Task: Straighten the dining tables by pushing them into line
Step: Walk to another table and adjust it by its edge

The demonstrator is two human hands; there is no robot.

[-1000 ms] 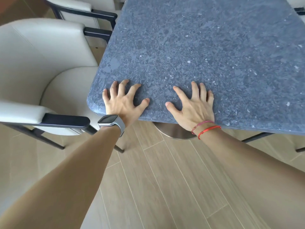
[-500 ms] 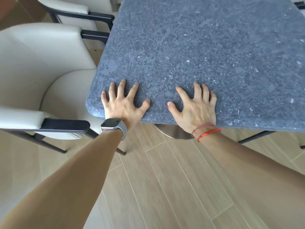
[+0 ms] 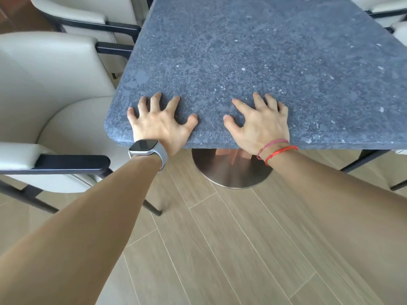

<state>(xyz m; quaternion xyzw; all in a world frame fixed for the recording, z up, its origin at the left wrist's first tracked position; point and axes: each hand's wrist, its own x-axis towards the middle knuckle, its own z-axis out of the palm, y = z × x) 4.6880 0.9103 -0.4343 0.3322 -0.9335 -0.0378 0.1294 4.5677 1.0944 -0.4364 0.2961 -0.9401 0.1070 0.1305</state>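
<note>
A dark grey speckled stone dining table (image 3: 253, 58) fills the upper part of the head view, on a round brushed-metal pedestal base (image 3: 231, 170). Both my hands lie on its near edge, palms at the rim and fingers spread over the top. My left hand (image 3: 159, 124), with a grey watch on the wrist, presses down near the rounded left corner. My right hand (image 3: 262, 122), with red string bracelets on the wrist, presses about a hand's width to the right. The fingers of both are arched, with the tips on the stone. Neither hand holds anything.
A cream armchair (image 3: 50, 89) with dark armrests stands close against the table's left side, and a second one (image 3: 88, 16) is behind it. Dark chair legs (image 3: 363, 161) and another cream chair (image 3: 394, 12) show at the right. Wood-plank floor (image 3: 220, 249) lies below me.
The table's near edge and both hands have shifted away from me, and more of the round base shows beneath the edge. My fingers have arched more on the stone.
</note>
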